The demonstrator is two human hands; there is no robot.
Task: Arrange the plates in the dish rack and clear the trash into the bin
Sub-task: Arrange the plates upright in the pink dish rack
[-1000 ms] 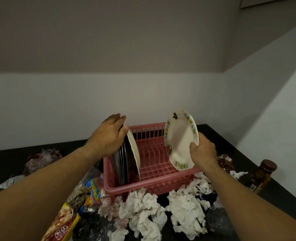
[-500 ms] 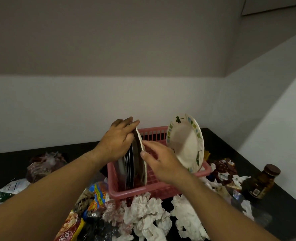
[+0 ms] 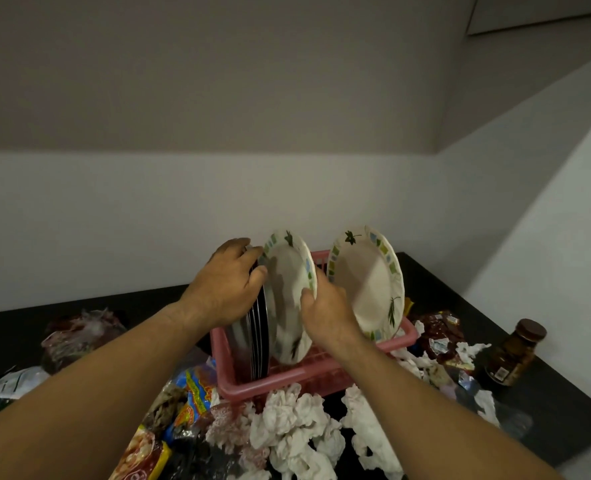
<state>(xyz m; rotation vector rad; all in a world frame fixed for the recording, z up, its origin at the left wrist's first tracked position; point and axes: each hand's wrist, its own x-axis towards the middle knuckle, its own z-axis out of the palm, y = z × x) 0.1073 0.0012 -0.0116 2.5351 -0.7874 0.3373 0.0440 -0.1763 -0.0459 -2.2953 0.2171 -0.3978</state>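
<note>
The right fingers [image 3: 307, 296] were curled round the near rim of a white plate with a green-and-blue border [image 3: 287, 289], pinching it, and the right hand [image 3: 327, 315] had swung that plate's face out so it leaned away from the stack of dark plates [image 3: 258, 327]. Half a second before, the same plate stood edge-on against that stack. The left fingers [image 3: 250, 259] lay bent over the top edges of the dark plates, and the left hand [image 3: 230, 285] kept holding the stack upright at the left end of the pink dish rack [image 3: 403, 336], as it had a second earlier. A matching bordered plate [image 3: 367, 282], which the right hand had carried a second ago, now stood unheld at the right end of the rack, leaning back. So one plate had been parked and a second was being separated, probably to be given its own slot between the two groups. The lifted plate's lower edge stayed inside the rack, though whether it sat in a groove could not be told. Crumpled tissues [image 3: 297, 420] and snack wrappers [image 3: 197, 393] lay on the black counter [image 3: 547, 403] in front of the rack, with a brown jar [image 3: 516, 351] to the right. No bin was visible, so the trash part looked not yet begun.
</note>
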